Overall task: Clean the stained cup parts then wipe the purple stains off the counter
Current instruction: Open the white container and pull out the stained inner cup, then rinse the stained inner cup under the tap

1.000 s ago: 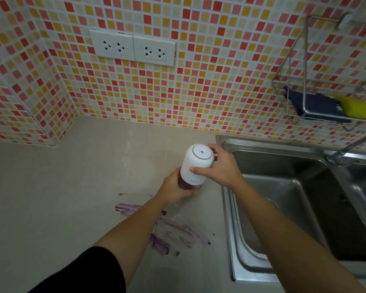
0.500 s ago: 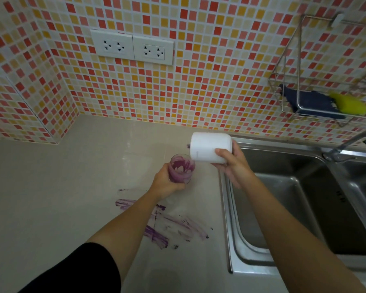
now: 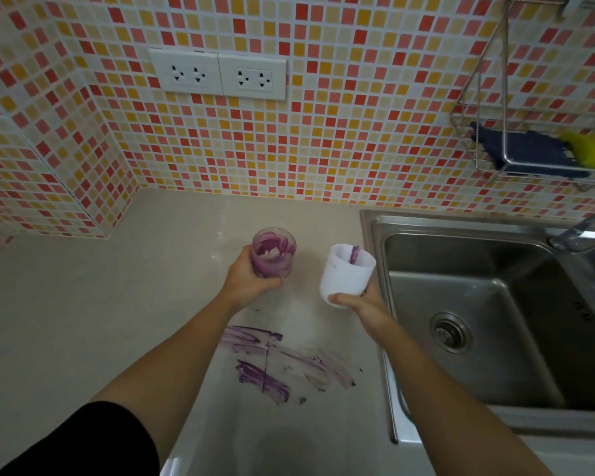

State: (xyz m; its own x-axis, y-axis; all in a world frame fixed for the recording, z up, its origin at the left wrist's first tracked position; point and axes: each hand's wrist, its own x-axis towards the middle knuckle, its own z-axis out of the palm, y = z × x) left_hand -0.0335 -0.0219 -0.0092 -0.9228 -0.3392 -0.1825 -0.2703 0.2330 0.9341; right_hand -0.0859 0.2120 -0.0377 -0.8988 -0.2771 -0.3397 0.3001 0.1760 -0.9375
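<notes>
Stains (image 3: 282, 364): purple smears lay nearest on the counter (image 3: 83, 321), unwiped, probably left for last.
Right hand (image 3: 361, 304): curled around the white cover (image 3: 347, 274), gripping its lower end, mouth tipped up, a purple streak inside; held just beside the sink (image 3: 478, 321), likely for rinsing.
Left hand (image 3: 246, 278): wrapped around the cup (image 3: 273, 253), upright over the counter, purple-coated inside.
Rack (image 3: 529, 149): cloth and sponge on the far wall, untouched.
</notes>
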